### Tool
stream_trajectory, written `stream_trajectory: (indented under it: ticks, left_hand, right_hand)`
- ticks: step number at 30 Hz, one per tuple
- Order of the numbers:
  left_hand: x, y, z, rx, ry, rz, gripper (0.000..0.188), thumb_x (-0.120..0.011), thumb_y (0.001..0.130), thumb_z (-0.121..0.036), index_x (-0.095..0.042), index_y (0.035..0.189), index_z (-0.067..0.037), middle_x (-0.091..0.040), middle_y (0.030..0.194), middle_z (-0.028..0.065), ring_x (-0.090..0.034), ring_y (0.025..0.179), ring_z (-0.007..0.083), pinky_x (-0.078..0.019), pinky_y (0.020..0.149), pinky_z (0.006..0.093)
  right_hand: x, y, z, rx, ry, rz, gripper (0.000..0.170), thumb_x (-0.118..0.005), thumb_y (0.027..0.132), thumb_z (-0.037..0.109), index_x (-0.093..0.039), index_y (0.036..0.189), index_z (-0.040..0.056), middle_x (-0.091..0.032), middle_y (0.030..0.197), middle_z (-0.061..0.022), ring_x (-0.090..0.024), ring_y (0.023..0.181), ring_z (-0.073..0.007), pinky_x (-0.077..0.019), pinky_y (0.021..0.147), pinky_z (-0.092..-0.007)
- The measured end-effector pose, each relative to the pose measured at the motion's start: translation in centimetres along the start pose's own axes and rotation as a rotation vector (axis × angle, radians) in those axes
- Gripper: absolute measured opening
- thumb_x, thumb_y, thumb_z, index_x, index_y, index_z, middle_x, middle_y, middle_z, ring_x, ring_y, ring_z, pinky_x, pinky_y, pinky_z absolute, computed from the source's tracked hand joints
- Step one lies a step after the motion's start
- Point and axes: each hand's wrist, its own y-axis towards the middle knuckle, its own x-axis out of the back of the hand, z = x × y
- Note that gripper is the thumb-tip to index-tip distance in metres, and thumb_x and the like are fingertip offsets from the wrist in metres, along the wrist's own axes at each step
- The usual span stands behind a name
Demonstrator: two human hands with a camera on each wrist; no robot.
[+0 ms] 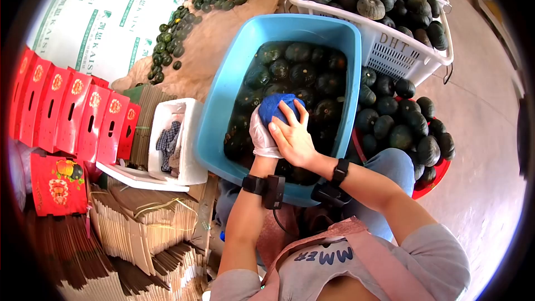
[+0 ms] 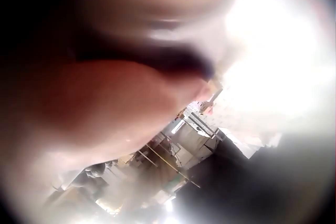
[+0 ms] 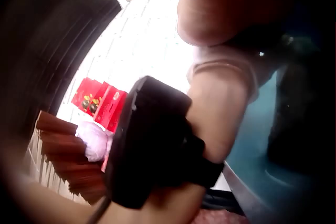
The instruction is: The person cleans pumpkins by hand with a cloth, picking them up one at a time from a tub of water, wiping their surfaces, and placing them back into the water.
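Note:
Both hands meet on a rounded blue cloth (image 1: 273, 106) above the blue tub (image 1: 214, 117) in the head view. My left hand (image 1: 262, 136), in a thin whitish plastic glove, curves round the cloth's left side. My bare right hand (image 1: 292, 136) holds the cloth from the right, fingers spread over its top. Whatever lies inside the cloth is hidden. Dark green squashes (image 1: 302, 74) sit in the water of the tub below the hands. In the right wrist view the left forearm (image 3: 218, 113) and glove cuff show. The left wrist view is mostly blurred skin.
Behind the tub at right stands a white crate (image 1: 390, 42) piled with squashes. A red basin (image 1: 440, 175) of squashes is beside the right knee. To the left are a foam box (image 1: 192, 134) holding cloths, red cartons (image 1: 69, 108) and stacked flattened cardboard (image 1: 142, 228). Small squashes (image 1: 167, 44) lie on a brown sheet.

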Motion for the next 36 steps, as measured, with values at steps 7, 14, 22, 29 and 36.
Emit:
stream_trajectory:
  ticks: [7,14,22,29,36]
  left_hand:
    - [-3.7,-2.9,0.0,-0.397,0.667,-0.005,0.038,-0.063,0.077,-0.006,-0.06,0.115,0.0,-0.06,0.11,0.0069,-0.057,0.099,0.0162,-0.0472,0.088,0.028]
    - [-3.6,-3.0,0.7,-0.89,1.27,0.296,0.038,-0.062,0.079,-0.013,-0.057,0.114,0.0,-0.057,0.115,0.0146,-0.055,0.108,0.0257,-0.0441,0.095,0.0366]
    - [-5.5,-5.2,1.0,-0.63,1.045,0.074,0.064,-0.055,0.086,-0.015,-0.027,0.142,0.0,-0.028,0.145,0.0155,-0.034,0.13,0.0274,-0.028,0.11,0.0383]
    - [-1.8,-3.3,-1.8,0.015,0.763,0.263,0.064,-0.082,0.069,-0.004,-0.048,0.122,0.001,-0.059,0.115,0.006,-0.057,0.106,0.0164,-0.0471,0.094,0.032]
    - [-2.1,-4.2,0.2,-0.722,1.875,0.265,0.073,-0.084,0.065,-0.023,-0.045,0.122,0.0,-0.058,0.106,0.0179,-0.059,0.101,0.0295,-0.048,0.088,0.038]
  right_hand:
    - [0.1,4.4,-6.2,-0.776,1.036,0.093,0.045,-0.039,0.1,0.039,-0.061,0.109,0.0015,-0.065,0.105,-0.0141,-0.062,0.095,-0.0253,-0.05,0.081,-0.0326]
    - [-0.1,2.6,-5.8,-1.293,1.767,-0.01,0.042,-0.042,0.094,0.044,-0.064,0.09,0.0081,-0.068,0.088,-0.0106,-0.062,0.081,-0.0277,-0.0492,0.081,-0.0388]
    - [1.5,1.1,-3.2,-1.195,1.649,-0.057,0.047,-0.039,0.098,0.046,-0.064,0.113,0.0095,-0.068,0.111,-0.0081,-0.063,0.1,-0.0225,-0.0483,0.092,-0.0369]
    - [3.5,1.4,-4.1,-1.231,1.049,-0.065,0.052,-0.039,0.095,0.046,-0.062,0.107,0.0009,-0.068,0.099,-0.0143,-0.064,0.088,-0.0263,-0.0502,0.088,-0.0417]
    - [0.4,-1.2,-3.5,-0.089,-0.198,-0.083,0.019,-0.049,0.09,0.016,-0.056,0.099,0.0007,-0.06,0.089,-0.0221,-0.061,0.072,-0.0385,-0.0524,0.06,-0.0471]
